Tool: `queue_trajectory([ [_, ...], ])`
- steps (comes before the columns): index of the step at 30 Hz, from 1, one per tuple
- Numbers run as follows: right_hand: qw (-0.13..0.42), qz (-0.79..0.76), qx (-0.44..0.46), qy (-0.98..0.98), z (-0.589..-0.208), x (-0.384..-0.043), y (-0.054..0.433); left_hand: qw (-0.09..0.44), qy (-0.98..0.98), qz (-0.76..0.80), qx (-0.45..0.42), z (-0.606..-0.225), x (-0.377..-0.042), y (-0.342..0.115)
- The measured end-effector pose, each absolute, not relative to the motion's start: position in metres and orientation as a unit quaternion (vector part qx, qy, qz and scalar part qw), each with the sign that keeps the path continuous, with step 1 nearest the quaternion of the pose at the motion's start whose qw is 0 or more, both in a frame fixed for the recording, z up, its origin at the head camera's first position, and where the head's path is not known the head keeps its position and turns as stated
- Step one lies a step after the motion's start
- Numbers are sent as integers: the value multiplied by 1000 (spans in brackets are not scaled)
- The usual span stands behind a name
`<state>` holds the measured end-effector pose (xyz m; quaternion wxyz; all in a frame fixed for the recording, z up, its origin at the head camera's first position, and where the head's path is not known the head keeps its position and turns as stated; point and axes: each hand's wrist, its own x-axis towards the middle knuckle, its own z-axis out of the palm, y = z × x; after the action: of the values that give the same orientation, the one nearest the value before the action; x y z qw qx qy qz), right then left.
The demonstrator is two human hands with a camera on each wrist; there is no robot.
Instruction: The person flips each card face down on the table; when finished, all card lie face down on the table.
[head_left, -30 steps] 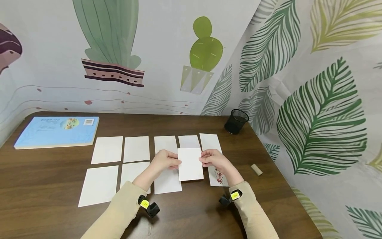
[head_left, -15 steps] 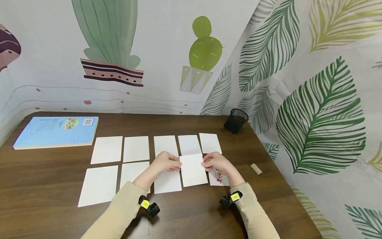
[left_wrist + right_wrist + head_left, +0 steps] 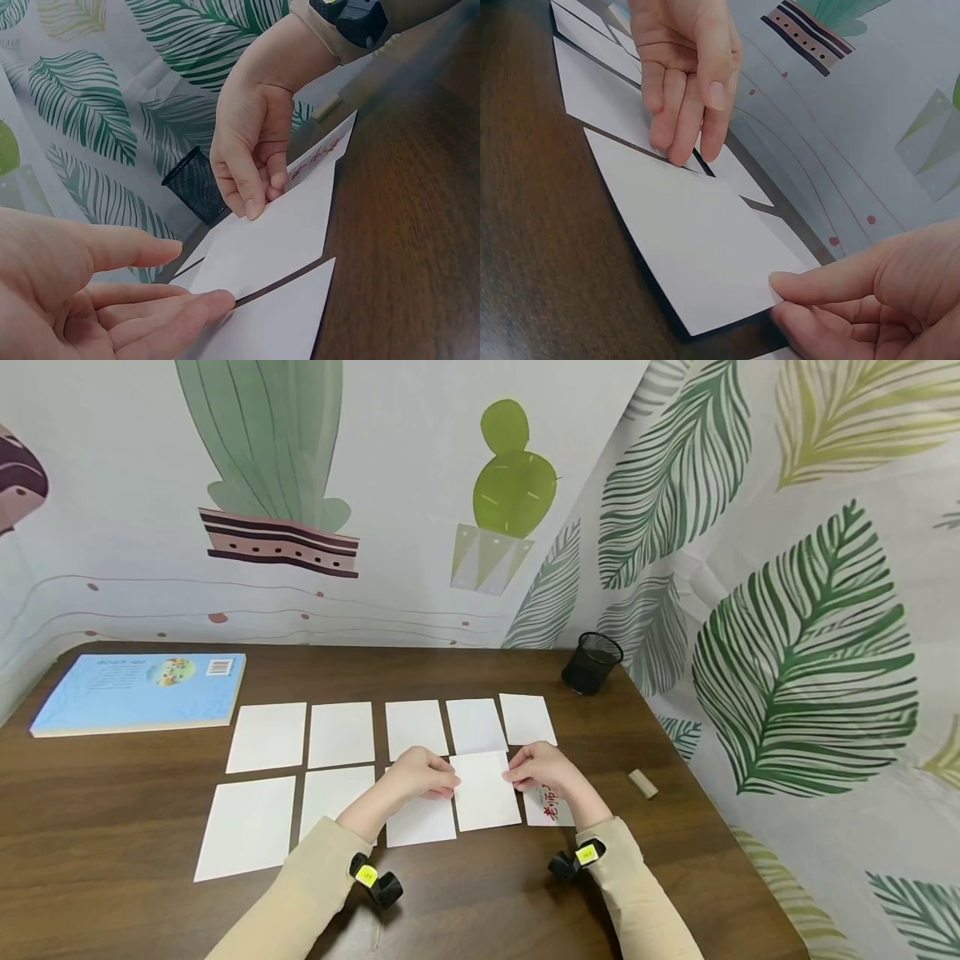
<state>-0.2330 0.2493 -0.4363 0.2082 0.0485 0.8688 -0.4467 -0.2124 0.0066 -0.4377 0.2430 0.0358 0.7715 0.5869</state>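
A white card (image 3: pixel 486 793) lies between my two hands, in the front row of cards on the brown table (image 3: pixel 450 902). My right hand (image 3: pixel 543 767) pinches its right edge; the right wrist view shows the thumb (image 3: pixel 810 281) on top and a finger beneath. At the left edge is my left hand (image 3: pixel 416 774), its thumb (image 3: pixel 135 251) spread away from its extended fingers (image 3: pixel 172 315), which lie close to the edge. Partly covered by my right hand, a card with red lettering (image 3: pixel 551 808) lies to the right.
Several more white cards (image 3: pixel 341 735) are laid out in two rows. A blue book (image 3: pixel 142 693) lies at the back left. At the back right stands a black mesh pen holder (image 3: pixel 592 664), and a small beige block (image 3: pixel 642 783) lies near the right edge.
The card between my hands has come down toward me and to the right, into the front row. My left hand's thumb and fingers now stand apart at its left edge.
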Motion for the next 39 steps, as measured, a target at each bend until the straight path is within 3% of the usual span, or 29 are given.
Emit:
queue_trajectory([
  [20, 191, -444, 46, 874, -439, -230, 253, 240, 770, 588, 61, -432, -208, 8],
  [39, 67, -451, 76, 887, -435, -228, 308, 195, 747, 623, 126, -448, -196, 47],
])
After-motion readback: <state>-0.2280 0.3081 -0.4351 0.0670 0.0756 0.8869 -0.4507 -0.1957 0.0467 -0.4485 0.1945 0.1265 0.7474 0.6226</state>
